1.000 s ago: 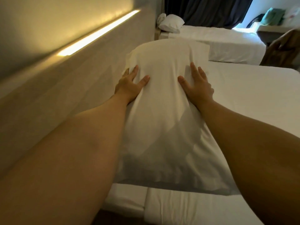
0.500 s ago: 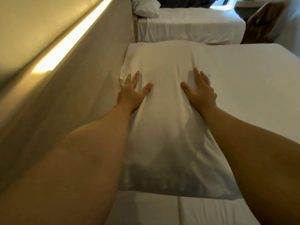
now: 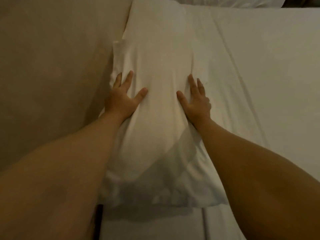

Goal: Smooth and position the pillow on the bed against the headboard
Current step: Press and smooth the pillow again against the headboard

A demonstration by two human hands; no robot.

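- white cotton pillow (image 3: 161, 94), one item, head view: lies flat on the bed (image 3: 270, 70), its left long edge touching the headboard (image 3: 52, 66) along the visible length.
- long axis: runs parallel to the headboard, from the near bed edge away toward the top of the frame. near short end sits by the bed's near edge; far short end points away from the person.
- left hand (image 3: 121, 99): palm down, fingers spread, not clamped on anything. it presses the pillow's headboard-side edge, outer fingers in the crease where pillow meets headboard.
- right hand (image 3: 195, 103): palm down, fingers loosely together and thumb out, flat on the pillow's side away from the headboard. no cloth pinched that can be seen.
- hands relative to each other: apart, the raised middle of the pillow between them, both about level along its length.
- relation the next move turns on: the pillow lies directly under and ahead of both hands, more than half of its length beyond the fingertips. left hand is the one nearer the headboard; right hand is on the open side, so a push toward the headboard would likely come from it.
- surface: soft creases fan away from the right fingers; near end looks slack and shadowed by the forearms.
- judgement: placement against the headboard looks close to done; smoothing toward the far end probably remains.
- bed sheet (image 3: 259, 118): white, long folds on the side away from the headboard.
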